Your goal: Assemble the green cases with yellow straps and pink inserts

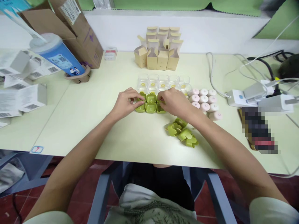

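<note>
The hands are apart from each other, at opposite ends of the green cups (151, 107), which sit on the table (112, 140) in 2 rows: the left hand (127, 102) has thumb and fingertips drawn close at the left end, the right hand (174, 101) curls over the right end. Whether either pinches firmly or only touches, I cannot tell. The cups look like thin moulded plastic, so they are probably light, smooth enough to slide, stiff in the walls and bendy at the flaps; the outer walls at the 2 ends seem the surest hold. The right hand hides its own fingertips and part of the end cups. Just beside its forearm, loose green pieces (181, 132) overlap, making their count uncertain. Behind, the clear tray (163, 82) is partly covered by the right hand, and the right arm obscures the nearest pale pink pieces (204, 99). Farther right, a dark object (258, 129) is pixelated beyond reading.
</note>
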Demonstrator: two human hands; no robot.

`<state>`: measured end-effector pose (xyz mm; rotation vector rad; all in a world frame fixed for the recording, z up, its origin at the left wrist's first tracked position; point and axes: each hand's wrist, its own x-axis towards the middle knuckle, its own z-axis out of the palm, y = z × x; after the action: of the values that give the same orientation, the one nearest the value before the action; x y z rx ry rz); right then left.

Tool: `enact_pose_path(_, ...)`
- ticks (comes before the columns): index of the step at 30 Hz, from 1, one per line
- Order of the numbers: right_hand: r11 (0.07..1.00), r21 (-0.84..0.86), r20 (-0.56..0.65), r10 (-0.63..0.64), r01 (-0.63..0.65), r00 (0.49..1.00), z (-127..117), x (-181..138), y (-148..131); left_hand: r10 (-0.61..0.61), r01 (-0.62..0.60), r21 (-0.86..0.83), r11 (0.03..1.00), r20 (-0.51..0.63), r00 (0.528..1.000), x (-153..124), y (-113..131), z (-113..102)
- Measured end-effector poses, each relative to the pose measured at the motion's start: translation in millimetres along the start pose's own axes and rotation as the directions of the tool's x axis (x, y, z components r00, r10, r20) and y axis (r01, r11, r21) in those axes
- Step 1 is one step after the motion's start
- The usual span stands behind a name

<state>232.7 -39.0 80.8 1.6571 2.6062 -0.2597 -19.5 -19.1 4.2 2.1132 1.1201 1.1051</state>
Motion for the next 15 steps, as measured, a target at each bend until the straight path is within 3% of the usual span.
enact_pose_path(4, 1.000, 0.002, -0.041, 0.005, -0.005, 0.999, -25.0, -18.1, 2.7, 0.077, -0.075, 0.060, 0.995, -0.030, 0.997, 1.1, 3.8, -4.6)
enact_pose_path(7, 0.998, -0.063, 0.060, -0.004, 0.007, 0.998, -44.5, -42.2, 7.3, 0.197, -0.178, 0.134, 0.975, -0.146, 0.969, 1.2, 6.6, -7.3)
enact_pose_path(11, 0.993, -0.084, 0.290, -0.054, 0.082, 0.956, -49.3, -60.0, 10.3, 0.379, -0.307, 0.291, 0.906, -0.237, 0.894, -1.4, 9.6, -2.4)
enact_pose_path(15, 0.997, -0.046, 0.403, -0.036, 0.059, 0.914, -40.0, -50.6, 13.1, 0.604, -0.498, 0.420, 0.758, -0.165, 0.780, -9.1, 26.0, 13.5)
